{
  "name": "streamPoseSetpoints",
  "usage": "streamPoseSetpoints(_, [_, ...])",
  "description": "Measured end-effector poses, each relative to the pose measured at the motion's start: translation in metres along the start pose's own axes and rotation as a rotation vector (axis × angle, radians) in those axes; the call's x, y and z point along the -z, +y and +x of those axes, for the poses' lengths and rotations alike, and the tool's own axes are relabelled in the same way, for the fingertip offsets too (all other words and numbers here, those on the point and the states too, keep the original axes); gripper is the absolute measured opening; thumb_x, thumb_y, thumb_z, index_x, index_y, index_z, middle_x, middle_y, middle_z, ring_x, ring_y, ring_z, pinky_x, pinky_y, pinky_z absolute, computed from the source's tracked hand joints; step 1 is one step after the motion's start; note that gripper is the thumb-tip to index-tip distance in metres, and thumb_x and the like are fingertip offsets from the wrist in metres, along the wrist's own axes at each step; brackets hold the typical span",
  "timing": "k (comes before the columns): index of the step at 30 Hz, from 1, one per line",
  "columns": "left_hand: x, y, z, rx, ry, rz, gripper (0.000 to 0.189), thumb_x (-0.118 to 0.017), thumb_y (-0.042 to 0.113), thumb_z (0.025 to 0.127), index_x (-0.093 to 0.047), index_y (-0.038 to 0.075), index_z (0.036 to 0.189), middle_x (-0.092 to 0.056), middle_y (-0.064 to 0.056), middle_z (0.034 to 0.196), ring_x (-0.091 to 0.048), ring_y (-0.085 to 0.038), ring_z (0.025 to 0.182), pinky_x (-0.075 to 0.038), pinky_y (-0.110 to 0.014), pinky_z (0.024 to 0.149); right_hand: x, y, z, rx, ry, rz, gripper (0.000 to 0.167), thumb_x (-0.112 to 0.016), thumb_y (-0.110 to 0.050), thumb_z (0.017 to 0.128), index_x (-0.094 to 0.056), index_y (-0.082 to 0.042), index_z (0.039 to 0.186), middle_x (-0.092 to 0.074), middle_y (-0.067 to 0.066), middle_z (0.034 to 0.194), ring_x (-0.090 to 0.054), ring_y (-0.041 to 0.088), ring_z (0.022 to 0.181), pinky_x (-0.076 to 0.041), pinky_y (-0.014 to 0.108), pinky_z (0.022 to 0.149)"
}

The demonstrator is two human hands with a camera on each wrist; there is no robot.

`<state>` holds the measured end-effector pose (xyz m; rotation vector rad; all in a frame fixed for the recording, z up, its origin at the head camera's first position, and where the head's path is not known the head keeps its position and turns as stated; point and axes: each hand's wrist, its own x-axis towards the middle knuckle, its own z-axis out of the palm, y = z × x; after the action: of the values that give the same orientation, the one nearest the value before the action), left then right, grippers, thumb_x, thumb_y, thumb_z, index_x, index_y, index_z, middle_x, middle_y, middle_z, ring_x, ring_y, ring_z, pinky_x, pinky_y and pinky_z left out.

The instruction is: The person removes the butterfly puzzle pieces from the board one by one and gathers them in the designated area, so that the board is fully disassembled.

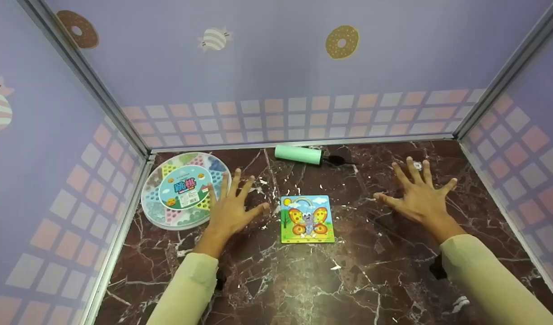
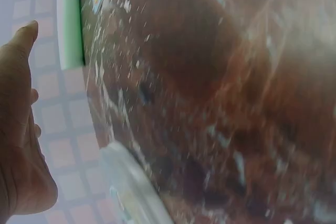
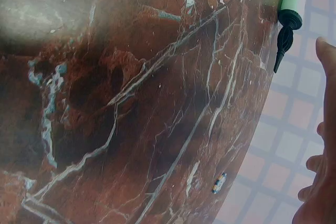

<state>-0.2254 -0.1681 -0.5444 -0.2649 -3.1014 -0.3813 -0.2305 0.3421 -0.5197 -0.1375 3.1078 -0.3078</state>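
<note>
- Two pale sleeves (image 1: 184, 289) come nearest, entering at seven and four o'clock.
- Two hands, both released, fingers spread and holding nothing: the left hand (image 1: 231, 207) at nine o'clock from the butterfly picture (image 1: 308, 223), the right hand (image 1: 421, 198) at three.
- One butterfly picture, square-looking, lies on the dark marbled desk (image 1: 321, 280) between the hands, apart from both. Its butterfly heads toward twelve o'clock, body running twelve to six.
- One round game case (image 1: 161, 219) sits between nine and ten o'clock from the picture. Left fingers overlap its rim from above; whether they touch, I cannot tell. Being round, it has no long axis; its label's top points between eleven and twelve.
- One green cylinder (image 1: 299, 154) lies at twelve, its long axis nearly nine to three, black tip toward three.
- One small disc (image 1: 417, 165) lies at two, just beyond the right fingers.
- Two doughnuts (image 1: 342, 50) and two wrapped sweets (image 1: 214, 39) decorate the walls (image 1: 276, 76), seen only from the head.
- Left wrist view alone shows the case's thick rim edge-on; right wrist view alone shows blue and yellow marks on the disc.
</note>
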Motion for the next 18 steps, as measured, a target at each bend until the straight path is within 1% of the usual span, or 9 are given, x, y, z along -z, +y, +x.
streamPoseSetpoints(2, [-0.005,0.005,0.0,-0.012,0.004,0.009,0.098,-0.046,0.088,0.099,-0.02,0.038,0.178,0.0,-0.005,0.188,0.005,-0.04,0.174,0.009,-0.075,0.134,0.0,-0.004,0.003,0.005,-0.009,0.008,0.109,-0.049,-0.089,0.097,-0.008,-0.03,0.18,0.007,0.01,0.187,0.013,0.051,0.17,0.025,0.095,0.106])
streamPoseSetpoints(5, [-0.013,0.013,0.001,-0.033,0.017,0.019,0.096,-0.05,0.086,0.099,-0.025,0.037,0.177,-0.005,-0.008,0.188,0.001,-0.04,0.175,0.005,-0.075,0.134,0.0,-0.012,0.009,0.005,-0.035,0.009,0.11,-0.046,-0.09,0.097,-0.005,-0.031,0.18,0.008,0.01,0.187,0.012,0.053,0.169,0.026,0.093,0.106])
streamPoseSetpoints(10, [-0.028,0.027,0.0,-0.083,0.028,0.012,0.093,-0.057,0.081,0.098,-0.034,0.034,0.175,-0.013,-0.012,0.187,-0.009,-0.044,0.174,-0.003,-0.077,0.134,-0.003,-0.027,0.016,0.014,-0.046,0.006,0.11,-0.045,-0.092,0.097,-0.004,-0.031,0.18,0.005,0.013,0.187,0.005,0.057,0.169,0.021,0.095,0.108])
streamPoseSetpoints(16, [-0.049,0.043,-0.007,-0.14,-0.01,-0.032,0.093,-0.059,0.081,0.097,-0.039,0.032,0.173,-0.017,-0.016,0.186,-0.012,-0.045,0.173,-0.003,-0.079,0.133,-0.012,-0.043,0.019,0.026,-0.044,0.013,0.111,-0.045,-0.093,0.095,-0.011,-0.029,0.18,-0.001,0.013,0.188,0.005,0.053,0.171,0.021,0.093,0.11])
streamPoseSetpoints(18, [-0.055,0.047,-0.009,-0.158,-0.022,-0.035,0.093,-0.061,0.08,0.097,-0.041,0.03,0.172,-0.019,-0.019,0.185,-0.015,-0.046,0.172,-0.006,-0.08,0.132,-0.015,-0.047,0.02,0.031,-0.041,0.012,0.111,-0.045,-0.093,0.095,-0.014,-0.028,0.18,-0.003,0.012,0.188,0.004,0.052,0.171,0.021,0.093,0.111])
